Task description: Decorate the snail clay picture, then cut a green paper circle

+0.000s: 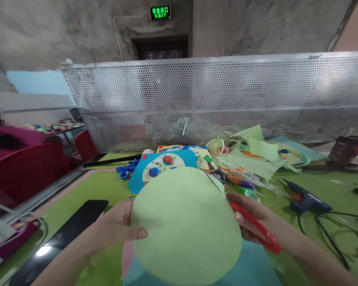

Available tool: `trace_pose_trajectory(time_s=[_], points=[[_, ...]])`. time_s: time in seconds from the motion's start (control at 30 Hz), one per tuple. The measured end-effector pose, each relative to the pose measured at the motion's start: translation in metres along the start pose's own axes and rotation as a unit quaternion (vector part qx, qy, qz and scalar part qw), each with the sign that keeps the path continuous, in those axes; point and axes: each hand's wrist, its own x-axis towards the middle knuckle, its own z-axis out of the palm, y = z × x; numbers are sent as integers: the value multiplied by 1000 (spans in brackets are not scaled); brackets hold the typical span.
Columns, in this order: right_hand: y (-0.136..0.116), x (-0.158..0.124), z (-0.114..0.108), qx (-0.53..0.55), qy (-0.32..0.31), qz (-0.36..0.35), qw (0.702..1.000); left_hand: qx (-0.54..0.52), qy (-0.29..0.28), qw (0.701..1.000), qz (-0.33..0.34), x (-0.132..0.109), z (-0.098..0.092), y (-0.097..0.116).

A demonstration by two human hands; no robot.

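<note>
A large rounded sheet of pale green paper (186, 226) is held up in front of me, its edge cut to a circle. My left hand (119, 222) pinches its left edge, thumb on the near face and fingers behind. On the right side, my right hand (250, 216) grips a pair of scissors with red handles (256, 226), the blades pointing up and left along the paper's edge. Part of the blades is hidden behind the paper. Below it lie light blue paper (253, 262) and a strip of pink paper (127, 254).
Behind is a blue card with buttons (137, 174), near blue caps (127, 169). Green paper scraps (253, 159) pile at the back right, beside a glue gun (308, 198) with trailing cord. A black phone-like slab (65, 234) lies left. A perforated metal screen (214, 99) stands behind.
</note>
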Motion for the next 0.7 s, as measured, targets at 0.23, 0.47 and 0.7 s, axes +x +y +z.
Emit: trace_pose_trajectory(time_s=[0.23, 0.47, 0.7], points=[[-4, 0, 4, 71, 22, -30, 997, -20, 63, 998, 9, 7, 0, 0], [1, 7, 2, 95, -4, -34, 995, 72, 260, 963, 14, 2, 5, -2], [4, 5, 0, 71, -10, -25, 997, 172, 305, 936, 43, -4, 11, 3]])
